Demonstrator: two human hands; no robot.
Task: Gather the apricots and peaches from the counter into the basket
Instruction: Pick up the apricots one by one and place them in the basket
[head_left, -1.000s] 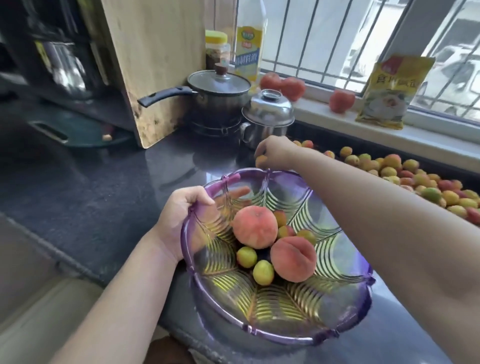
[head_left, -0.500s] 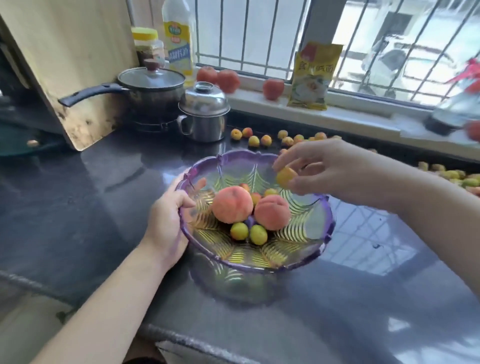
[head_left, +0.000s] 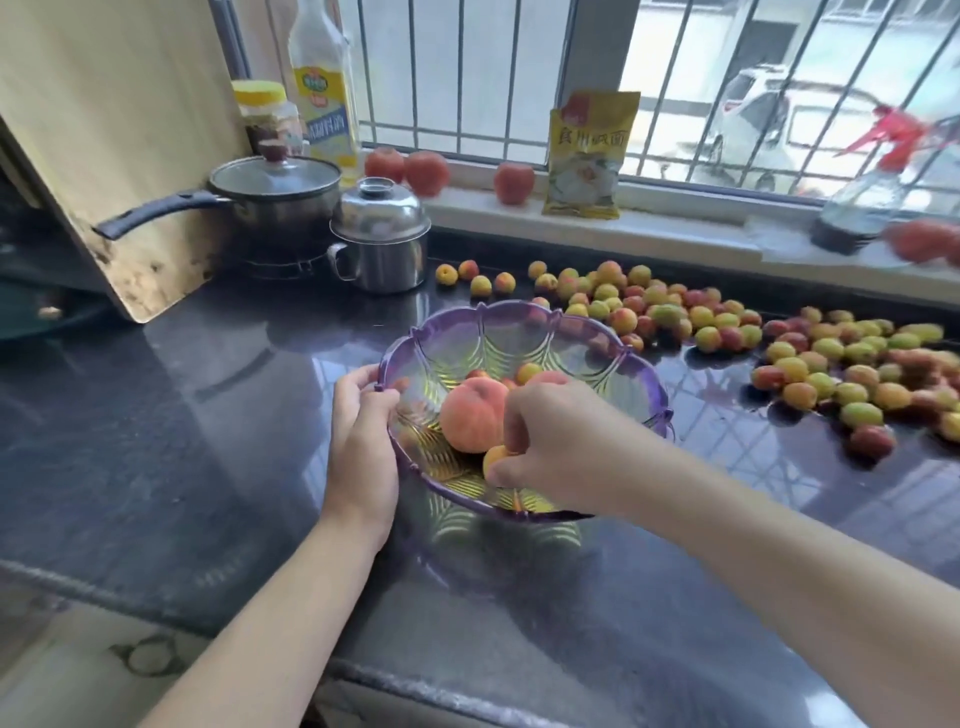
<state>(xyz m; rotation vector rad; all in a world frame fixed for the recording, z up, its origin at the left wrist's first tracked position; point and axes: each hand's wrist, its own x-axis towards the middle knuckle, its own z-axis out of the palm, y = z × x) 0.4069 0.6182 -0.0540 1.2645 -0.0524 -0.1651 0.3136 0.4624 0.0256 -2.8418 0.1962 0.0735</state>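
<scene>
A purple see-through basket (head_left: 519, 327) stands on the dark counter. Inside lie a large peach (head_left: 470, 413), a second peach mostly hidden behind my right hand, and a few small apricots. My left hand (head_left: 363, 441) grips the basket's left rim. My right hand (head_left: 556, 449) is down inside the basket, fingers curled round a yellow apricot (head_left: 493, 458) near the bottom. Several apricots (head_left: 675, 317) lie scattered on the counter behind and to the right of the basket, out to the right edge of view.
A black-handled saucepan (head_left: 275, 200) and a steel lidded pot (head_left: 379, 239) stand at the back left beside a leaning wooden board (head_left: 109, 140). On the windowsill sit red fruits (head_left: 426, 171), a yellow packet (head_left: 589, 156) and a spray bottle (head_left: 872, 192). The counter's front edge runs below.
My right hand has carried the apricot from the far rim, over the basket, down into it. The left hand stays on the rim. The view has swung right, showing more apricots.
</scene>
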